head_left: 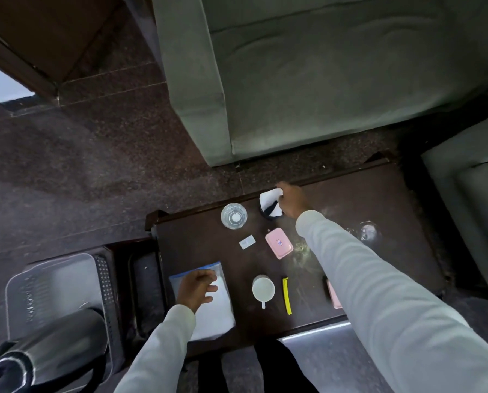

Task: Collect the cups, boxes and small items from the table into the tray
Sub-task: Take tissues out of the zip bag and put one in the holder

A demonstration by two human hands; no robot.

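Near the table's (350,199) top edge, the right hand (292,200) has its fingers clamped on a white cloth (269,204). The left hand (195,289), fingers spread apart, rests on a plastic bag (220,307) (lower centre). The tray (53,279) sits lower left.

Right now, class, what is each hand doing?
Left hand: open, fingers spread over the plastic bag, gripping nothing.
Right hand: closed on the black-and-white cup.

Pale grey sleeves (379,279) (long, plain)
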